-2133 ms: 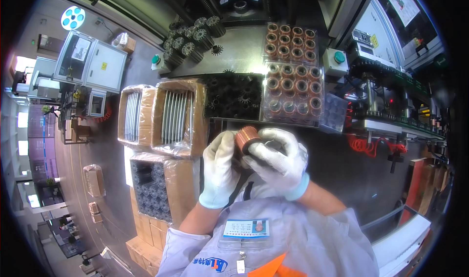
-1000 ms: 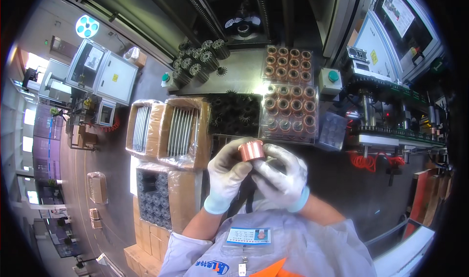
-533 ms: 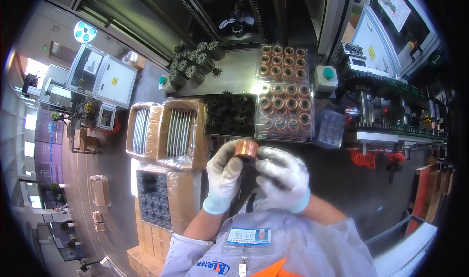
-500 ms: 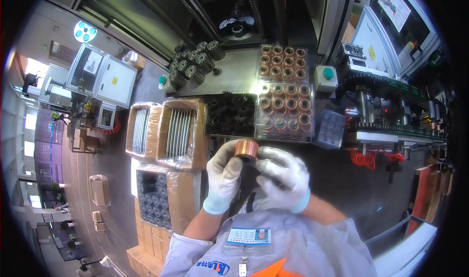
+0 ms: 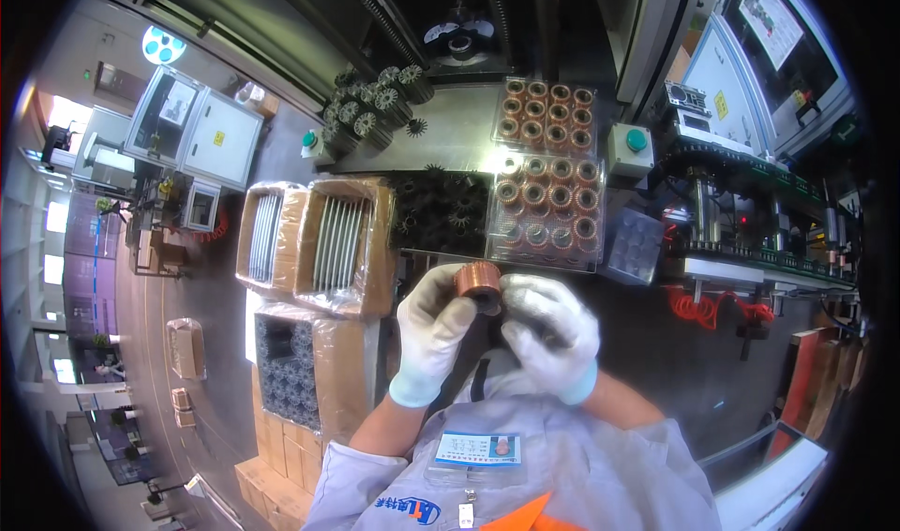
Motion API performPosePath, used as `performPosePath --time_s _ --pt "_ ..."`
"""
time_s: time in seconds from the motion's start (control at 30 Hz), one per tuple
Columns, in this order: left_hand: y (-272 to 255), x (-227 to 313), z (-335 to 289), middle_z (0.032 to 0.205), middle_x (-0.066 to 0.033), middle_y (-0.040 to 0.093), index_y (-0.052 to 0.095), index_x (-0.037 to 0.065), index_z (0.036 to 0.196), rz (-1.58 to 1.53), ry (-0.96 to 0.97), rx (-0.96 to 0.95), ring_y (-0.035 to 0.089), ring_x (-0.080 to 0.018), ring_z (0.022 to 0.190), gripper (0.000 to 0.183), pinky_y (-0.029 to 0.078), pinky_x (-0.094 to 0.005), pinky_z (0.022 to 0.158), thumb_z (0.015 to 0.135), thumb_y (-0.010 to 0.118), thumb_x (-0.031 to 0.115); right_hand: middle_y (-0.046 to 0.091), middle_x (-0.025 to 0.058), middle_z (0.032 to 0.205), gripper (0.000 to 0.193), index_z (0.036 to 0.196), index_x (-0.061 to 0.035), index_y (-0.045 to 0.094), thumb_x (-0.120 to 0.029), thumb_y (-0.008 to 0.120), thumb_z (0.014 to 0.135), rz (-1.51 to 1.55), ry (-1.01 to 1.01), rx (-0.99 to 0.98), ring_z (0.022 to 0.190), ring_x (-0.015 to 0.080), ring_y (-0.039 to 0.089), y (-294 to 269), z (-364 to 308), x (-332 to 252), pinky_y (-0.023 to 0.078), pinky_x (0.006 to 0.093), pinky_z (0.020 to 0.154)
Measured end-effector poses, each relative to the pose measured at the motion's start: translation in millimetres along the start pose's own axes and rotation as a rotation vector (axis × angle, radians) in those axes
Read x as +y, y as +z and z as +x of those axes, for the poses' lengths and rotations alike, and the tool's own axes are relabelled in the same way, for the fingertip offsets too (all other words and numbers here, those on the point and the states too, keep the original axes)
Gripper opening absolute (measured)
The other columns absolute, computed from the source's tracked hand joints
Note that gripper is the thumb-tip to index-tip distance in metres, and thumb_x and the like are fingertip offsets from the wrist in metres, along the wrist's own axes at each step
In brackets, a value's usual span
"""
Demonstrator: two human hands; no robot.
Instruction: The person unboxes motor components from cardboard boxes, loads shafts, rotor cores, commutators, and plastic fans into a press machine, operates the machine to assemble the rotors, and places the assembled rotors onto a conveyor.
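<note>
My left hand (image 5: 429,329) grips a copper commutator (image 5: 477,281), thumb on its near side and fingers behind it. Its ribbed copper wall faces up, and the dark opening shows at its lower end. Close against its right edge is my right hand (image 5: 553,329), fingers bent and thumb apart from them; whether the fingertips touch the commutator I cannot tell. Both hands wear white gloves. Beyond them, clear plastic trays (image 5: 596,261) hold rows of similar copper commutators (image 5: 560,195). A black tray (image 5: 427,240) with dark toothed cores lies left of these.
Stacked toothed cores (image 5: 366,119) stand on the metal worktop (image 5: 457,123) before a machine. Cartons of metal shafts (image 5: 339,240) and dark cores (image 5: 291,367) are at left. Green-button boxes (image 5: 630,149) flank the worktop. A conveyor line (image 5: 750,264) runs at right.
The commutator has tipped, so more of its dark opening shows. My right hand's thumb and fingers have spread a little and shifted slightly right. My left hand keeps its grip.
</note>
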State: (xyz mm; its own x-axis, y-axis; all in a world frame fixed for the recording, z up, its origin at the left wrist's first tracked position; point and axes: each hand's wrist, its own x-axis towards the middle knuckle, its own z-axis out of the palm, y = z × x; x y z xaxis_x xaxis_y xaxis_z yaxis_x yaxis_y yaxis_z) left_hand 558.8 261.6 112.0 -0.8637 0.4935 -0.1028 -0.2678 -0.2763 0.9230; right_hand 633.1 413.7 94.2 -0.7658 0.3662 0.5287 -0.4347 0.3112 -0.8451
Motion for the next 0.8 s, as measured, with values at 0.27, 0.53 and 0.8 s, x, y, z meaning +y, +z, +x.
performPosePath --time_s 0.27,0.53,0.8 --pt "-40.3 -66.1 -21.9 0.124 -0.0168 0.064 0.057 -0.001 0.11 0.099 -0.284 0.106 0.064 -0.0176 0.105 0.044 0.052 -0.0345 0.099 0.077 0.085 0.002 0.07 0.0143 0.11 0.031 0.117 0.0003 0.068 -0.007 0.071 0.086 0.12 0.399 -0.214 0.093 0.0206 0.07 7.9 -50.8 54.5 0.055 0.0301 0.08" --pt "-123.7 -166.1 -30.1 0.102 -0.0028 0.069 0.063 -0.004 0.119 0.449 -0.668 0.076 0.062 -0.0066 0.09 0.038 0.049 -0.0214 0.082 0.094 0.072 0.023 0.072 0.0105 0.107 0.03 0.12 0.0016 0.067 -0.015 0.067 0.095 0.428 1.089 -0.222 0.097 0.0128 0.066 47.1 -137.7 153.1 0.053 0.0285 0.087" --pt "-231.3 -259.3 -9.8 0.093 -0.0028 0.068 0.065 0.001 0.105 0.531 -0.543 0.321 0.064 -0.009 0.08 0.023 0.052 -0.025 0.071 0.098 0.068 0.023 0.069 0.0137 0.111 0.031 0.119 0.0016 0.068 -0.017 0.066 0.094 0.108 1.07 -0.274 0.096 0.0203 0.069 86.1 -201.1 200.8 0.053 0.0311 0.086"
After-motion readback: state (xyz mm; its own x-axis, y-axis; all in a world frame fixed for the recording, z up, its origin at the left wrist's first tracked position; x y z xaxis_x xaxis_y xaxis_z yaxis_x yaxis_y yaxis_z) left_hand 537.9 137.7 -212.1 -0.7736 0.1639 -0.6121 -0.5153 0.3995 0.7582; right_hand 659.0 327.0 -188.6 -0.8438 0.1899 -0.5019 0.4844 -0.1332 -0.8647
